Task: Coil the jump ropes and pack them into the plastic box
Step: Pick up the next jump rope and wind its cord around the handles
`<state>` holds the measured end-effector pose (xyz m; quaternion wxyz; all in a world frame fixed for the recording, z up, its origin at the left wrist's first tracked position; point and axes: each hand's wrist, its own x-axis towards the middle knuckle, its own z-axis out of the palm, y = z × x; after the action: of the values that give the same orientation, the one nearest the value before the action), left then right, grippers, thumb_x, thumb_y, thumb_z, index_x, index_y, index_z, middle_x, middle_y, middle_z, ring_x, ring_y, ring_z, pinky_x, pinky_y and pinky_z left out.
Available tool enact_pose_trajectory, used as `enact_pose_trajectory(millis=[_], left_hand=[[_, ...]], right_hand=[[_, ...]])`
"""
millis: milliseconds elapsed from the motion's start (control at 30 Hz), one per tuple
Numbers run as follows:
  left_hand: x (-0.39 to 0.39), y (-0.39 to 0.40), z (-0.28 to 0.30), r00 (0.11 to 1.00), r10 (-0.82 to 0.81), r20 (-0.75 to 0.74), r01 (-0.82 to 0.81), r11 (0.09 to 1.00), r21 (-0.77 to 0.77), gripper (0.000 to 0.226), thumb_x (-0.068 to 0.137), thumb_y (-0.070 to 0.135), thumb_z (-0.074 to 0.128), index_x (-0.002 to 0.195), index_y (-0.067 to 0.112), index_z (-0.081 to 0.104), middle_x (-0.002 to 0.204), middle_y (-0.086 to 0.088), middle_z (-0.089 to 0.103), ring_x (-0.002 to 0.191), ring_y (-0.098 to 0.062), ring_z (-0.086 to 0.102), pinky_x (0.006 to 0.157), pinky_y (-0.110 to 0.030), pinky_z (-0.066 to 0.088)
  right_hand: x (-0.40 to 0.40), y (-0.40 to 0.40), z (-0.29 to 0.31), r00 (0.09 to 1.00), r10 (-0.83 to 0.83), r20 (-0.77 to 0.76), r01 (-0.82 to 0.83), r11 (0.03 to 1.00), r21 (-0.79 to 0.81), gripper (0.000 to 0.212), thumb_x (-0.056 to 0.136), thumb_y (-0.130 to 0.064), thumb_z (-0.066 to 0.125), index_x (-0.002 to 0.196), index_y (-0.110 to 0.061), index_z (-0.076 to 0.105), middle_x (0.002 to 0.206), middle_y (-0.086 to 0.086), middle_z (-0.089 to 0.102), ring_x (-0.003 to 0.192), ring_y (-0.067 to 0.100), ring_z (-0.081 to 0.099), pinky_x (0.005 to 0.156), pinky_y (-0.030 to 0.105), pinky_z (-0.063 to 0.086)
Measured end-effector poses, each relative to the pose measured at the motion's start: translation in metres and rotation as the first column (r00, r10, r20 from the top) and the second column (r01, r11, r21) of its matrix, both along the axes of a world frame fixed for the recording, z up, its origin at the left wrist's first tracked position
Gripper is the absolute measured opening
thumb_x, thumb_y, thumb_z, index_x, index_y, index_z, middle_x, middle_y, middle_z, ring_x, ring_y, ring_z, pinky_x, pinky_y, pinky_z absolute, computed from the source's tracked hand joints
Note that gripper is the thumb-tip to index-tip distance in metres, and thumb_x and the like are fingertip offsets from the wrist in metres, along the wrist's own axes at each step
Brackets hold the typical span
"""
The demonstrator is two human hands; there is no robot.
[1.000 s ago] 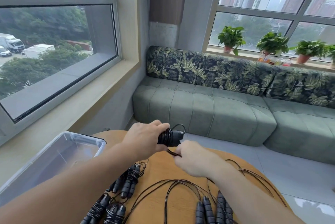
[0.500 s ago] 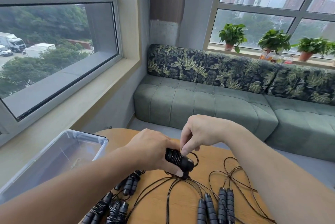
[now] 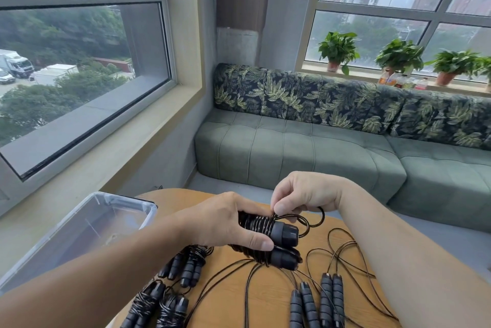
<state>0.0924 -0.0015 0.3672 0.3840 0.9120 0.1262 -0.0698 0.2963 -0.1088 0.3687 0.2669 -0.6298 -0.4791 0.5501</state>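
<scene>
Above the round wooden bench point(image 3: 268, 298), the left hand point(image 3: 225, 224) grips a pair of black jump-rope handles wound with thin black cord point(image 3: 271, 234), fingers curled round the bundle. The right hand point(image 3: 300, 194) pinches the cord's loose loop at the wrapping. Coiled black rope bundles point(image 3: 170, 287) lie near the empty clear plastic box point(image 3: 111, 210) on the left; uncoiled ropes point(image 3: 318, 298) sprawl to the right.

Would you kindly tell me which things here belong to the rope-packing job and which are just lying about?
Job:
- jump rope being coiled, gripped by left hand, cord pinched by right hand
- coiled ropes
- uncoiled ropes
- plastic box
- table

Lying about:
- sofa
- potted plants
- bottles
</scene>
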Motion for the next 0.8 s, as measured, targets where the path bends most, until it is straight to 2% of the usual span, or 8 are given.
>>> enact_pose_trajectory(millis=[167,333,433,533,600,667,733,800], left_hand=[[0.005,0.002,-0.003,1.000,0.007,-0.024,-0.006,1.000,0.026,0.056,0.080,0.059,0.070,0.131,0.041,0.054,0.092,0.017,0.067,0.072,0.014,0.058,0.062,0.001,0.039],[0.006,0.001,-0.005,1.000,-0.009,0.000,0.009,1.000,-0.012,0.040,0.086,0.051,0.068,0.120,0.038,0.052,0.090,0.016,0.064,0.071,0.014,0.057,0.061,-0.003,0.038],[0.006,0.003,-0.011,0.994,0.071,0.081,-0.064,0.994,-0.086,0.035,0.088,0.046,0.068,0.118,0.036,0.055,0.095,0.016,0.065,0.080,0.009,0.061,0.066,-0.005,0.042],[0.007,0.000,-0.018,0.977,0.158,0.147,-0.121,0.965,-0.234,0.032,0.091,0.041,0.066,0.120,0.030,0.057,0.106,0.009,0.069,0.089,0.000,0.067,0.075,-0.015,0.052],[0.009,-0.002,-0.022,0.966,0.214,0.146,-0.153,0.926,-0.344,0.036,0.092,0.039,0.064,0.126,0.031,0.054,0.109,0.007,0.071,0.091,-0.008,0.071,0.080,-0.026,0.058],[0.009,0.000,-0.024,0.955,0.253,0.153,-0.175,0.901,-0.396,0.038,0.093,0.039,0.064,0.129,0.037,0.053,0.109,0.007,0.072,0.093,-0.016,0.072,0.084,-0.036,0.059],[0.010,0.002,-0.023,0.952,0.246,0.183,-0.162,0.909,-0.384,0.035,0.094,0.036,0.063,0.129,0.039,0.057,0.109,0.004,0.073,0.095,-0.018,0.071,0.083,-0.033,0.058],[0.012,0.002,-0.022,0.947,0.243,0.212,-0.148,0.912,-0.384,0.033,0.095,0.033,0.063,0.128,0.034,0.061,0.110,0.000,0.073,0.096,-0.019,0.070,0.083,-0.031,0.057]], right_hand=[[0.001,-0.001,-0.021,0.971,-0.142,-0.192,0.149,0.989,0.022,0.001,0.075,-0.016,0.075,0.076,-0.017,0.075,0.071,0.005,0.065,0.059,0.014,0.057,0.053,0.020,0.049],[-0.005,-0.001,-0.046,0.888,-0.196,-0.415,0.234,0.971,0.042,0.042,0.057,-0.037,0.094,0.082,-0.013,0.071,0.081,0.009,0.066,0.068,0.018,0.063,0.062,0.026,0.052],[-0.013,-0.005,-0.052,0.818,-0.239,-0.523,0.319,0.945,0.067,0.025,0.079,-0.021,0.077,0.093,-0.004,0.065,0.090,0.014,0.065,0.075,0.021,0.065,0.069,0.030,0.057],[-0.018,-0.008,-0.056,0.720,-0.286,-0.632,0.430,0.899,0.083,0.016,0.083,-0.009,0.062,0.096,-0.005,0.068,0.095,0.015,0.066,0.086,0.023,0.065,0.079,0.035,0.055],[-0.017,-0.011,-0.059,0.718,-0.308,-0.624,0.456,0.886,0.087,0.017,0.084,-0.013,0.062,0.098,-0.010,0.072,0.094,0.013,0.068,0.083,0.022,0.063,0.075,0.035,0.052],[-0.016,-0.013,-0.060,0.782,-0.330,-0.529,0.438,0.895,0.088,0.018,0.084,-0.015,0.062,0.096,-0.016,0.076,0.079,0.006,0.065,0.066,0.015,0.052,0.054,0.025,0.042],[-0.015,-0.014,-0.059,0.823,-0.349,-0.449,0.433,0.896,0.098,0.017,0.086,-0.015,0.062,0.089,-0.019,0.078,0.071,0.001,0.060,0.060,0.013,0.041,0.047,0.021,0.032],[-0.015,-0.016,-0.057,0.847,-0.364,-0.386,0.441,0.889,0.128,0.019,0.094,-0.015,0.060,0.090,-0.019,0.077,0.074,0.001,0.063,0.063,0.013,0.047,0.052,0.023,0.038]])
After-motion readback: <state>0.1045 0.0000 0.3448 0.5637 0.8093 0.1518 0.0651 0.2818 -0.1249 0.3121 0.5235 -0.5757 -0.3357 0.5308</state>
